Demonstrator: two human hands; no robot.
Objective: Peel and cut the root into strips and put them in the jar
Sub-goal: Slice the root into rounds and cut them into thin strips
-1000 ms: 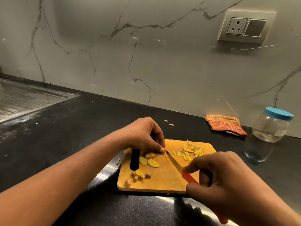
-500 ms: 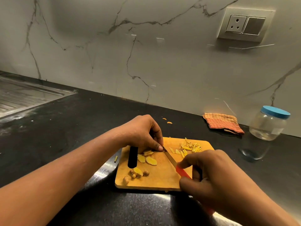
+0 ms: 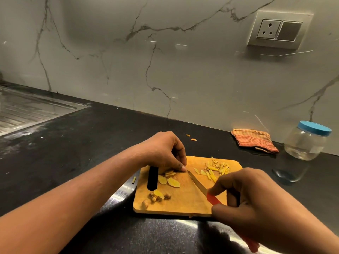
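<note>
A wooden cutting board (image 3: 185, 204) lies on the black counter. My left hand (image 3: 163, 151) pins a small stack of yellow root slices (image 3: 170, 173) against the board with curled fingertips. My right hand (image 3: 251, 200) grips a red-handled knife (image 3: 197, 183); its blade tip sits just right of my left fingertips. Two loose slices (image 3: 169, 181) lie in front of the stack. Cut strips (image 3: 216, 168) are piled at the board's far right. Brown peel scraps (image 3: 156, 197) sit near the front left. The clear jar (image 3: 306, 143) with a blue lid stands at the right.
A black slot (image 3: 152, 177) pierces the board's left end. An orange striped cloth (image 3: 255, 140) lies by the wall. A steel sink drainboard (image 3: 27, 110) is at far left. Stray root bits (image 3: 190, 137) lie on the counter behind the board, one strip (image 3: 134, 180) to its left.
The knife blade has stayed close to my left fingertips over the slices. Both hands hold nearly the same places on the board.
</note>
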